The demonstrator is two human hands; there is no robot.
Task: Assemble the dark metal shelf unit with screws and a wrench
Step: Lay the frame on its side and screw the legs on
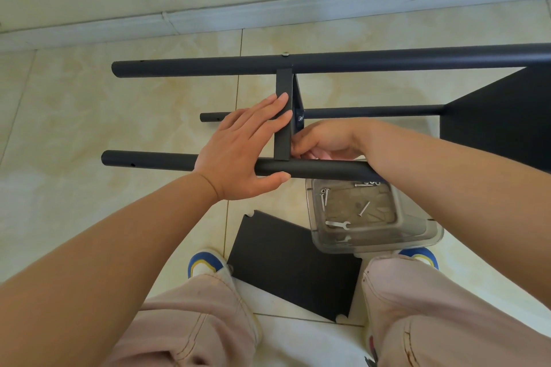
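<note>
The dark metal shelf unit lies on its side on the tiled floor, with three round poles: a far pole, a thin middle pole and a near pole. A shelf panel stands on edge between them. My left hand lies flat against that panel, thumb under the near pole. My right hand is curled at the panel's right side by the near pole; what its fingers pinch is hidden. A screw shows on the middle pole joint. Another shelf is fitted at the right.
A clear plastic box below the near pole holds several screws and a small flat wrench. A loose dark shelf panel lies on the floor between my shoes. A wall with skirting runs along the far side.
</note>
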